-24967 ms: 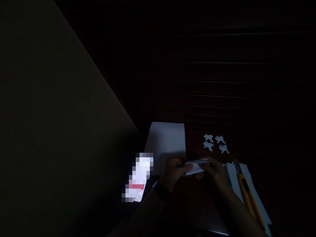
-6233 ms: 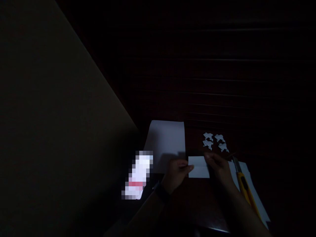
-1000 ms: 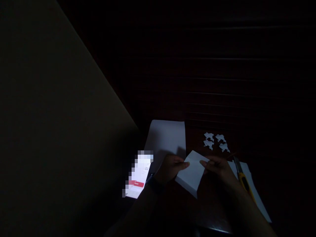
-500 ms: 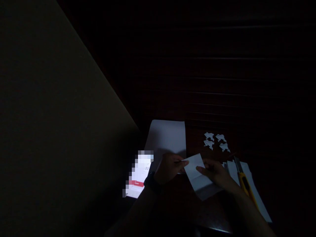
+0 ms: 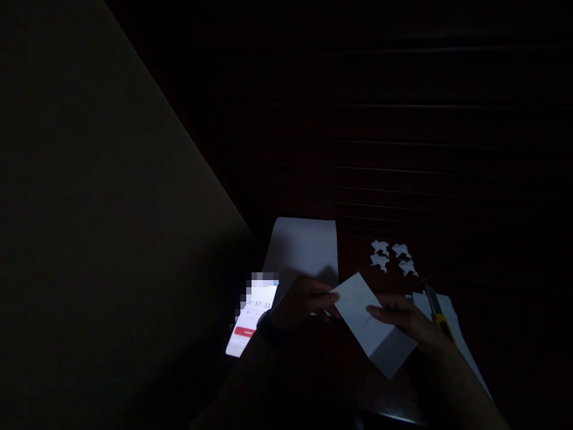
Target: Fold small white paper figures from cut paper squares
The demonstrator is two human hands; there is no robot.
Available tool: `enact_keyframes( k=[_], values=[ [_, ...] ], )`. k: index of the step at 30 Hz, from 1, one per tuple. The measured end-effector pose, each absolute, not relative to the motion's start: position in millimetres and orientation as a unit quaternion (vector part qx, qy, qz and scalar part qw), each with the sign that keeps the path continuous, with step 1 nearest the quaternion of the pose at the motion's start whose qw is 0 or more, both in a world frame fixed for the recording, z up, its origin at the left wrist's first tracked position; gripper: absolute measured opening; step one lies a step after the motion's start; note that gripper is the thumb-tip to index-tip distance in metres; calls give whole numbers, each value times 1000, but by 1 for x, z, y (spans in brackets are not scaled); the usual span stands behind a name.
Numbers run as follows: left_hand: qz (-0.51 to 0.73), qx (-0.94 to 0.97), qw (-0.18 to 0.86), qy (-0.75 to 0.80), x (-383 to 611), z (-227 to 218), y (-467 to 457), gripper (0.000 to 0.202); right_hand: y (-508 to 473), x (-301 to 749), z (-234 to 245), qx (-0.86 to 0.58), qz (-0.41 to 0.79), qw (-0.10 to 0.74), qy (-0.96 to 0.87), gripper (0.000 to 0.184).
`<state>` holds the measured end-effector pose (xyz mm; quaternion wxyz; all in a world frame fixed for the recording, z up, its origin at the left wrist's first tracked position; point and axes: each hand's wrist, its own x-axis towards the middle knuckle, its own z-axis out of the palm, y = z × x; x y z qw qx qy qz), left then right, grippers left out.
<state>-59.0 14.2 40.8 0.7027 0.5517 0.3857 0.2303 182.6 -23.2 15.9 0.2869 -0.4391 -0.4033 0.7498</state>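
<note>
A white sheet of paper (image 5: 358, 313) with a crease across its lower part is held between my two hands above the dark table. My left hand (image 5: 308, 298), with a dark band on the wrist, pinches its upper left corner. My right hand (image 5: 403, 316) grips the right edge, thumb on top and fingers underneath. Below the crease, the lower part of the sheet is in shadow.
A larger white sheet (image 5: 307, 248) lies behind my left hand. Several small folded paper figures (image 5: 380, 261) sit at the back right. A yellow utility knife (image 5: 441, 322) rests on white papers (image 5: 461, 334) at right. A lit phone (image 5: 253, 316) stands at left, beside the wall (image 5: 111, 209).
The paper has turned and tilted, and its lower end has swung down to the right. My right hand has slid to the right along it; my left hand keeps the corner.
</note>
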Motion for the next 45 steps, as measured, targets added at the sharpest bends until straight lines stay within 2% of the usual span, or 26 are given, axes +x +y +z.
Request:
enact_keyframes(
  k=[12,18,24,27,29,32,34,36,45],
  values=[
    [191,568,703,382,-60,36,12,31,-24,185,16,-414,756,289,-417,33],
    [205,502,762,354,-54,41,11,34,-22,189,12,-425,762,325,-364,49],
    [224,456,772,383,-51,32,12,34,-21,195,9,-492,723,325,-361,25],
    [260,441,766,389,-49,30,12,31,-21,197,8,-506,694,322,-398,21],
    [299,413,763,397,-45,31,12,37,-21,195,7,-521,665,330,-422,21],
    [374,364,737,429,-36,31,9,44,-19,188,6,-534,616,357,-457,26],
    [405,355,715,446,-28,27,6,36,-17,181,4,-545,577,378,-477,28],
    [413,364,698,458,-21,21,3,30,-17,174,2,-557,549,383,-491,29],
    [451,432,572,532,-14,1,6,31,-23,156,1,-542,518,378,-544,33]
  ],
)
